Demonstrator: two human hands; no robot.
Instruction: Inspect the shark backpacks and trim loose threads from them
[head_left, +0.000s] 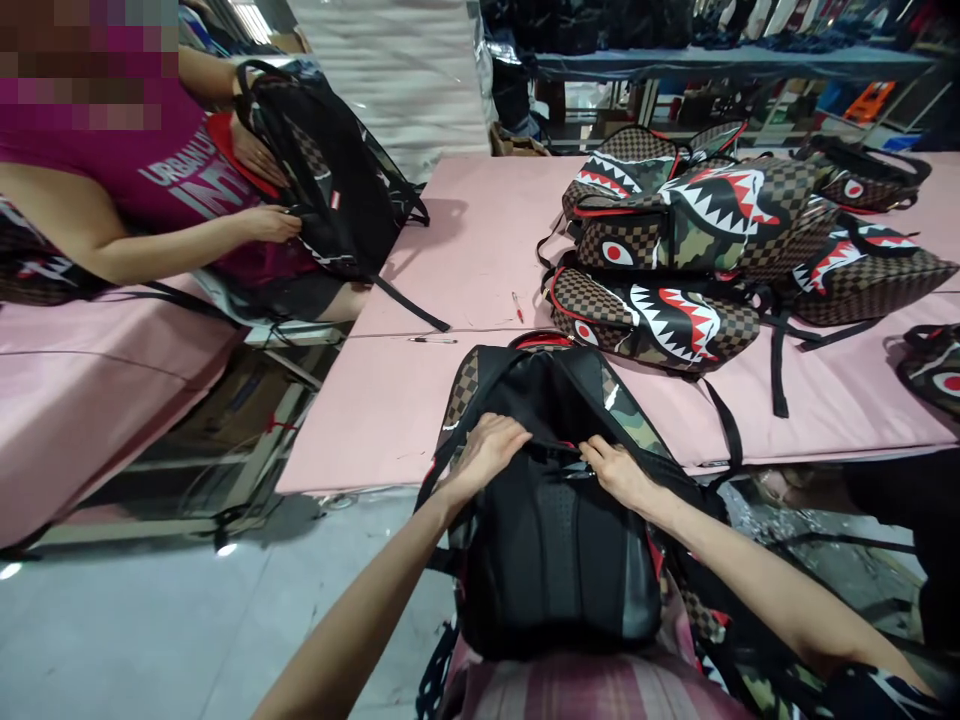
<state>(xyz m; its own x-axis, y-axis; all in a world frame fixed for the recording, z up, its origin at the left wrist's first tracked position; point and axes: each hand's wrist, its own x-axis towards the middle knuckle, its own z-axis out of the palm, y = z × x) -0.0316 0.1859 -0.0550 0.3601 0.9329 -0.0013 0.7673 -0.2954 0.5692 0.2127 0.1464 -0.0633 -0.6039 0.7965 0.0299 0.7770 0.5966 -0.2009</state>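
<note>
A black backpack [559, 560] with checkered and camouflage panels leans between my lap and the table's edge, its padded back toward me. The top is unzipped and the dark inside shows. My left hand [491, 452] is closed on the left part of the opening's edge, fingers pointing right. On the other side, my right hand [619, 477] pinches the same edge, a short gap from the left. Just beside the right fingertips is a small dark, shiny item [576, 470] that I cannot make out.
On the pink table [397, 400], several shark-mouth backpacks [660, 320] are piled at right. A red pen [517, 307] and a thin pen-like tool [433, 340] lie beyond my bag. At left, a co-worker [150, 200] handles another black backpack [330, 170]. Straps hang over the table's front edge.
</note>
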